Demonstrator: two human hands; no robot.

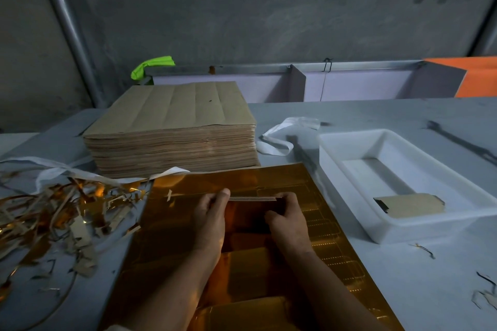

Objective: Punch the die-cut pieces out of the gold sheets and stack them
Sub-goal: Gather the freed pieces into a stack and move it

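A gold die-cut sheet [204,185] lies flat on the table in front of me. Above its middle I hold a small stack of punched gold pieces [252,204] upright on edge. My left hand [209,220] grips the stack's left side and my right hand [286,220] grips its right side. A tall pile of sheets, brown side up [172,126], stands behind the gold sheet. One punched piece, brown side up [408,205], lies in the white tray [349,150] at the right.
Gold and brown offcut strips [53,212] are heaped at the left. White straps [282,134] lie beside the pile. A dark tool [462,142] rests at the far right, and small scraps [484,295] lie near the right edge.
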